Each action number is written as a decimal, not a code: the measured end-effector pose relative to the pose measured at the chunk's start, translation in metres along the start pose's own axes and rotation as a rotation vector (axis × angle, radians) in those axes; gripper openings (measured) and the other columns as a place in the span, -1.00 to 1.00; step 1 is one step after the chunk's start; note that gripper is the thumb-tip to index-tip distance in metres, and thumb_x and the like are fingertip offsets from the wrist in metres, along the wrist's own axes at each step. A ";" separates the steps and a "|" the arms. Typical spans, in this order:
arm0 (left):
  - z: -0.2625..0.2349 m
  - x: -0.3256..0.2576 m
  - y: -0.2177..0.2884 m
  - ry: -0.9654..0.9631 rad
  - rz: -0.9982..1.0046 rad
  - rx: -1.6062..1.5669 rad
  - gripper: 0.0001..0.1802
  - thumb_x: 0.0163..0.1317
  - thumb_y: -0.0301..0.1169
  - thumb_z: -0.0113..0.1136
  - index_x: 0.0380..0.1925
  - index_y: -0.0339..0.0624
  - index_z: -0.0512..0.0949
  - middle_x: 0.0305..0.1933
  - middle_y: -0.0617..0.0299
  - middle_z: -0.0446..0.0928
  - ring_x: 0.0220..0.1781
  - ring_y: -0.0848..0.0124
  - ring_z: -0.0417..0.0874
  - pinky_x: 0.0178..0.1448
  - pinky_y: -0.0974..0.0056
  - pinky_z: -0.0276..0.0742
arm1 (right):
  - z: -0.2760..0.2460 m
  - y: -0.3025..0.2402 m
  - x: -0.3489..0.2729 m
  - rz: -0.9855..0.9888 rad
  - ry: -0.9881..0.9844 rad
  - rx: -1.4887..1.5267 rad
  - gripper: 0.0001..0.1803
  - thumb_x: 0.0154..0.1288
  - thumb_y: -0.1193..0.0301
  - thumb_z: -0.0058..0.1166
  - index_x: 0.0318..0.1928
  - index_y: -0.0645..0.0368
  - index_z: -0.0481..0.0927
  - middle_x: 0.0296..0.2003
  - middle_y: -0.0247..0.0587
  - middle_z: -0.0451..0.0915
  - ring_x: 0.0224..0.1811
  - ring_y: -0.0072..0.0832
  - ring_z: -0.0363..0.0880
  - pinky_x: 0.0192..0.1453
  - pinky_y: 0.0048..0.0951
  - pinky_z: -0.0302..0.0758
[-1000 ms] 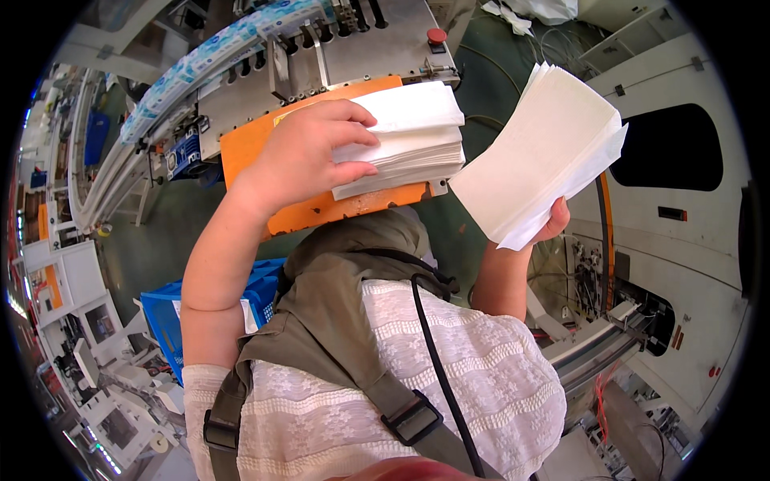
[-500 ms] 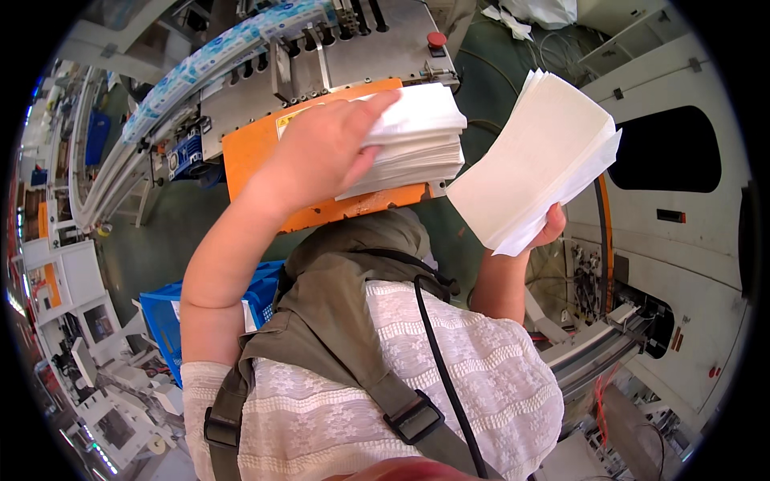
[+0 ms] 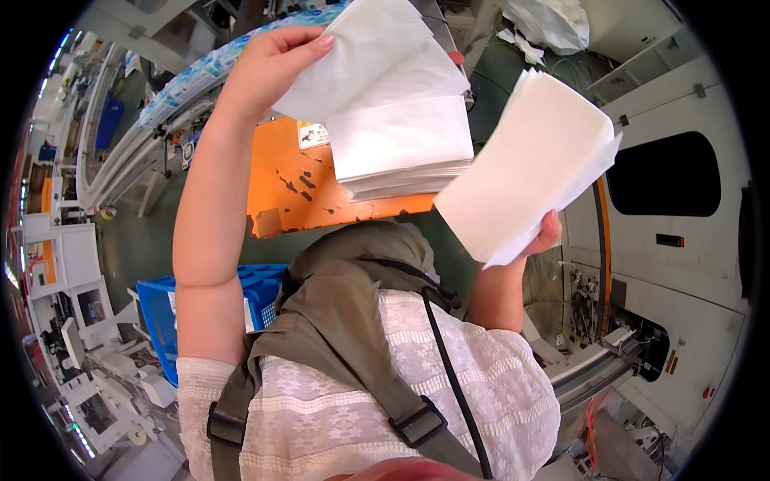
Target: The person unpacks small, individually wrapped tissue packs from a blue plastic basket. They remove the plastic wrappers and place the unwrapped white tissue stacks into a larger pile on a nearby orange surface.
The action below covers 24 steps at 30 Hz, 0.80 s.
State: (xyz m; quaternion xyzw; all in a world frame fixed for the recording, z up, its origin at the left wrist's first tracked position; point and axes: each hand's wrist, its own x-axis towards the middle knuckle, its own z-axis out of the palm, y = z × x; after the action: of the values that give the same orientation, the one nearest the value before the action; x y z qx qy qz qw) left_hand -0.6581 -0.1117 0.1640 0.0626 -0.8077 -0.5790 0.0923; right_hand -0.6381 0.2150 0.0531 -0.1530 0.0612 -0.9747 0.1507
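Note:
My left hand [image 3: 277, 68] pinches the corner of a white tissue sheet [image 3: 365, 52] between thumb and fingers. The sheet is raised and fanned out over a stack of folded white tissues [image 3: 405, 144], which lies on an orange metal plate [image 3: 293, 188]. Whether its far edge still rests on the stack I cannot tell. To the right, my right hand [image 3: 548, 234] grips a thinner bundle of folded tissues [image 3: 533, 156] at its lower edge. This bundle is held up, tilted, beside the stack. Most of the right hand's fingers are hidden behind it.
Beyond the plate, a curved conveyor carries a blue-and-white printed film [image 3: 196, 76]. A blue plastic basket [image 3: 160, 321] stands at my left side. A pale machine cabinet [image 3: 666, 240] with a dark window rises on the right. White plastic bags [image 3: 553, 24] lie at the back right.
My left hand has moved up and left from the stack, lifting a tissue sheet and baring more of the orange plate. The right hand's bundle has barely shifted.

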 end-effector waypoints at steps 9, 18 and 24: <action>-0.022 0.022 0.000 0.032 -0.084 0.153 -0.66 0.27 -0.22 0.25 -0.11 -0.25 0.64 -0.27 0.32 0.65 -0.28 0.60 0.59 -0.16 0.44 0.50 | 0.016 0.034 0.038 0.192 0.314 -0.395 -0.30 0.25 0.23 -0.12 0.34 0.36 0.16 0.20 0.07 0.42 0.23 -0.11 0.45 0.35 -0.14 0.34; -0.065 0.000 0.053 0.041 0.223 0.338 -0.68 0.34 -0.30 0.16 -0.03 -0.28 0.58 -0.20 0.31 0.64 -0.21 0.62 0.60 -0.09 0.47 0.51 | 0.034 0.041 0.033 0.291 0.279 -0.434 -0.38 0.32 0.27 -0.15 0.29 0.40 0.20 0.15 0.07 0.46 0.15 -0.17 0.52 0.26 -0.17 0.45; -0.111 -0.034 0.118 -0.175 0.382 -0.264 -0.65 0.38 -0.43 0.02 0.09 -0.37 0.46 -0.02 0.17 0.61 -0.02 0.50 0.64 0.08 0.43 0.52 | 0.058 0.055 0.046 0.362 0.148 -0.515 -0.46 0.30 0.37 -0.07 0.23 0.42 0.27 0.06 0.08 0.51 0.03 -0.22 0.60 0.13 -0.22 0.57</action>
State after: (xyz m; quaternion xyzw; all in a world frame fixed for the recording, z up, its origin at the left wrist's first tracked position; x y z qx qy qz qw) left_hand -0.6000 -0.1692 0.3075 -0.1541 -0.7270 -0.6550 0.1370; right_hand -0.6462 0.1439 0.1114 -0.1016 0.3429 -0.8930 0.2733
